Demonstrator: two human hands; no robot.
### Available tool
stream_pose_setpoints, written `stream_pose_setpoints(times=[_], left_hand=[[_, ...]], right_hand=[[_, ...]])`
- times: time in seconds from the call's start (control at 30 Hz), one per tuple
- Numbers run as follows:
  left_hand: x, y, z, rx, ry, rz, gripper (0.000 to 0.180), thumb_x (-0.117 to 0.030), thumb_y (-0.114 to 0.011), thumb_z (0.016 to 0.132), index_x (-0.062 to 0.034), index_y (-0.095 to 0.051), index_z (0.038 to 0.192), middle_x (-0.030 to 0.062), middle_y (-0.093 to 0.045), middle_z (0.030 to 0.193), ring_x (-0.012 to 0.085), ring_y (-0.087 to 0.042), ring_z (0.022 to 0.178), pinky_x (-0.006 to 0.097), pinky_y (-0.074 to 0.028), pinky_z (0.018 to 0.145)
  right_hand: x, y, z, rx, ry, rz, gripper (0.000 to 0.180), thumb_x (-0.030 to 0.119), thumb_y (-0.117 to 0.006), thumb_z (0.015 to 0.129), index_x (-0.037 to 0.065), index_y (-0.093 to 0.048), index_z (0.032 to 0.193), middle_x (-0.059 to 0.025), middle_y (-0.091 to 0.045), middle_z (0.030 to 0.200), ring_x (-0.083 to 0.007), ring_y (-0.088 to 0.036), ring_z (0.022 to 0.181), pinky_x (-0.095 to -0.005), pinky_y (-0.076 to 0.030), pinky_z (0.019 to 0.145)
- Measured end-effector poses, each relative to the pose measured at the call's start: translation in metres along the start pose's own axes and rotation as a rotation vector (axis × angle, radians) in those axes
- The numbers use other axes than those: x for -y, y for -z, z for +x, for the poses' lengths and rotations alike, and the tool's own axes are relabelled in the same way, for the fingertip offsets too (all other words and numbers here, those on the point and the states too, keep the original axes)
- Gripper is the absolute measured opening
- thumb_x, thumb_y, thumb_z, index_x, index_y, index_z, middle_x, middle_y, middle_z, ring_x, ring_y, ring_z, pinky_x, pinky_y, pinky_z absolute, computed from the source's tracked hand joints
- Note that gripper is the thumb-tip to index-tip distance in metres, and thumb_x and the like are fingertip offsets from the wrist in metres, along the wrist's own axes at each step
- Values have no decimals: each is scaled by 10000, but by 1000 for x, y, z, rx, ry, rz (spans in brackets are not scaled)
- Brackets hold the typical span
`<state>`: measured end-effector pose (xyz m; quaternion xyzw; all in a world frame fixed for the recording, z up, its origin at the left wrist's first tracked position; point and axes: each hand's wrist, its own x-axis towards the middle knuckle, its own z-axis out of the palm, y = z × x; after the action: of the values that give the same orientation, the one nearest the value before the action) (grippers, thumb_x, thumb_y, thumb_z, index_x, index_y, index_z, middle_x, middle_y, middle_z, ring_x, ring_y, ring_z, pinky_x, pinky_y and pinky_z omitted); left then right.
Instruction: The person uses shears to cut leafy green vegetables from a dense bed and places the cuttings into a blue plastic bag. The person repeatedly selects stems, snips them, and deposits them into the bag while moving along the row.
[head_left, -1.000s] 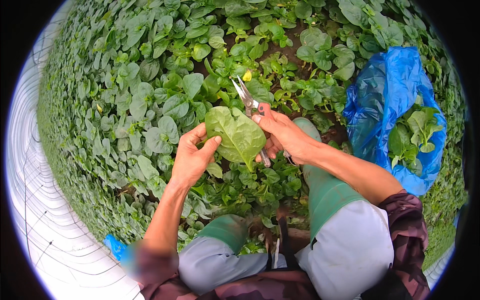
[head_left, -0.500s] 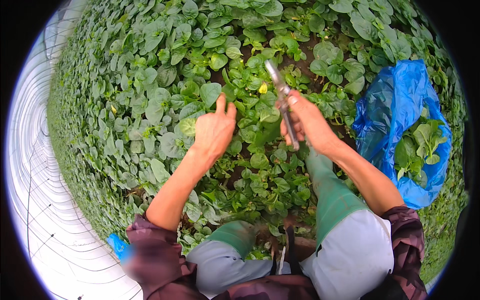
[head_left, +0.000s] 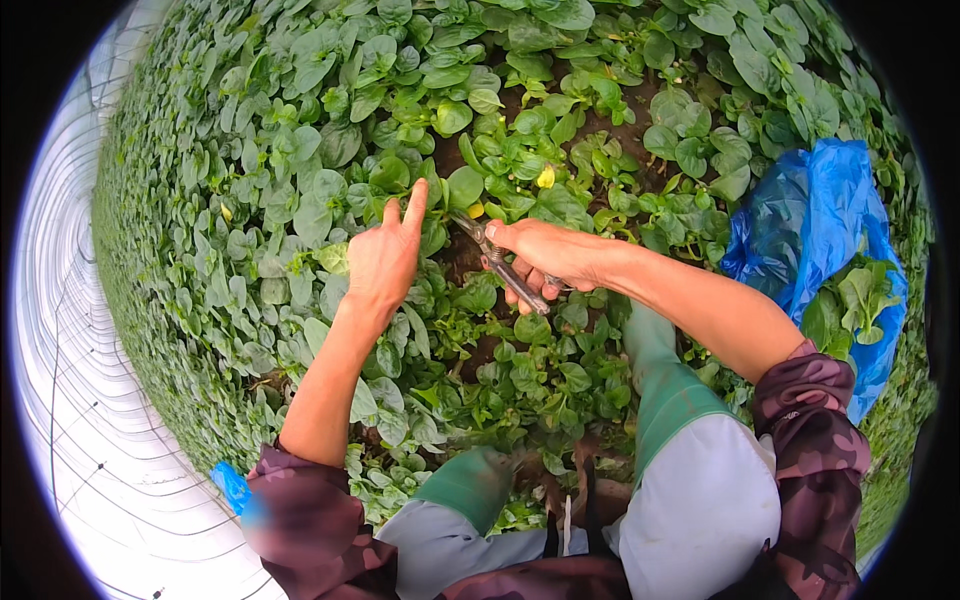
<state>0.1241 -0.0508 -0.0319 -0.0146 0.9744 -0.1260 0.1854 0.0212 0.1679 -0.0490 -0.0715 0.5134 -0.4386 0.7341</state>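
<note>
Pruning shears [head_left: 500, 262] with metal handles are gripped in my right hand [head_left: 552, 252]. Their blades point up and left, into the leaves just right of my left hand [head_left: 382, 258]. Two fingers of that hand stretch forward and apart among the foliage, beside a round green leaf [head_left: 464, 187]. Its thumb and other fingers are mostly hidden beneath, and I see nothing held in it. Low leafy green plants [head_left: 330, 200] surround both hands. A small yellow leaf [head_left: 546, 176] shows above the shears.
To the right, an open blue plastic bag [head_left: 800, 225] holds picked green leaves [head_left: 858, 298]. My legs in green boots [head_left: 672, 375] stand among the plants. A bit of blue plastic [head_left: 231, 487] lies at lower left, near a pale ribbed covering [head_left: 110, 430].
My right hand has swung left and slightly down with the shears, bringing the blades in beside my left hand. My left hand has shifted slightly left, its fingers still stretched out.
</note>
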Motion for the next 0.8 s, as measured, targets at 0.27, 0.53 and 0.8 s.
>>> stream_pose_setpoints(times=[0.27,0.53,0.8], left_hand=[[-6,-10,4,4,9,-19,464,-12,-600,771,-143,-518,1208,355,-490,1351,333,-685,621,402,-544,510],[3,-12,-17,15,-2,-188,285,-87,-618,812,-111,-524,1080,287,-445,1439,364,-675,615,426,-538,508],[-11,-13,-14,-19,91,-181,491,-416,-726,839,-34,-500,1050,255,-474,1405,330,-688,635,407,-549,527]], right_hand=[[12,4,23,-15,-36,-8,531,456,-225,1066,10,-498,1158,-128,-623,845,-185,-636,671,-283,-441,477],[-6,5,11,78,54,-98,549,457,-209,1071,3,-515,1112,-107,-613,761,-170,-617,553,-294,-471,469],[9,16,31,83,-8,-268,589,519,-206,1062,3,-482,1121,-139,-649,800,-195,-678,606,-282,-501,474]])
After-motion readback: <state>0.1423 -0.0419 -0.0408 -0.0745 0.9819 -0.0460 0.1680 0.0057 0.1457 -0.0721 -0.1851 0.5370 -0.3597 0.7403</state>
